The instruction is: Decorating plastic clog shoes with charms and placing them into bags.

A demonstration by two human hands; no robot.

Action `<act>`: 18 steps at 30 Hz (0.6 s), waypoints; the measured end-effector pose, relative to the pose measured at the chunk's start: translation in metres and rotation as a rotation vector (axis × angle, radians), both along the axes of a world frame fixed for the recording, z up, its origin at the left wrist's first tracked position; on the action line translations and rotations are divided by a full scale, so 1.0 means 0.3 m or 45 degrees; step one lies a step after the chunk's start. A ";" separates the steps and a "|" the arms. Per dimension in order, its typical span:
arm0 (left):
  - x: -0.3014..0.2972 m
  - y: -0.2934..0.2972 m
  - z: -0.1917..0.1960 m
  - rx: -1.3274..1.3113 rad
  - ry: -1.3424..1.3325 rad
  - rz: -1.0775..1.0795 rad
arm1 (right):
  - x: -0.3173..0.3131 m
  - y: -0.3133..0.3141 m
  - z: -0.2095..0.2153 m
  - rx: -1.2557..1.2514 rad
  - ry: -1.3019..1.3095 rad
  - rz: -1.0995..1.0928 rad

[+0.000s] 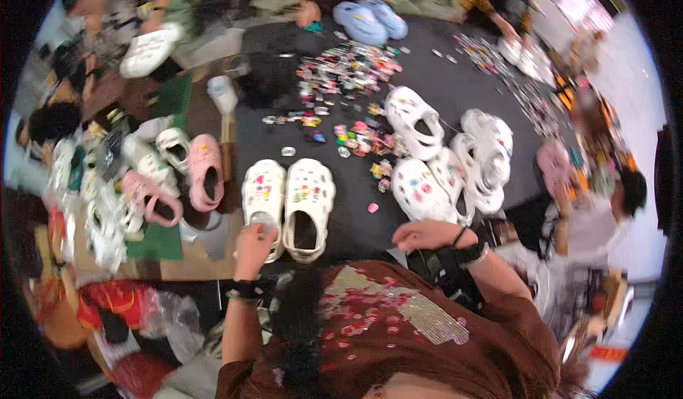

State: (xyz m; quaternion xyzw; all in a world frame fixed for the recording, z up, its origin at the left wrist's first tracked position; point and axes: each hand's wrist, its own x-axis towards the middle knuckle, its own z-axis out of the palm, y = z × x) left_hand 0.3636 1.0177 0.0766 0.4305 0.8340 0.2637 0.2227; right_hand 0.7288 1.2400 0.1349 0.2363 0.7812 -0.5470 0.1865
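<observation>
My left hand (254, 246) grips the heel of the left one of a pair of white clogs (265, 198), which carries several small coloured charms. Its partner clog (308, 203) stands right beside it, also studded with charms. My right hand (427, 235) rests flat on the black mat (356, 228), fingers loosely together, holding nothing, just below a pile of white clogs (448, 160). A small pink charm (373, 207) lies on the mat between the pair and the pile. Both wrists wear dark bands.
Heaps of small coloured charms (348, 68) lie further out on the mat. Pink clogs (205, 171) and more white ones sit at the left, blue clogs (370, 20) at the far side. Other people sit around the mat's edges, one at the right (605, 214).
</observation>
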 end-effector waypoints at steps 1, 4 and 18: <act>-0.021 0.006 0.000 -0.034 -0.058 -0.011 | 0.026 -0.002 0.003 -0.066 -0.044 -0.030; -0.039 0.045 0.058 -0.043 -0.196 -0.058 | 0.064 -0.034 -0.036 -0.080 0.052 -0.295; 0.013 0.149 0.077 -0.433 0.184 -0.065 | -0.016 0.323 0.370 1.087 0.439 -0.805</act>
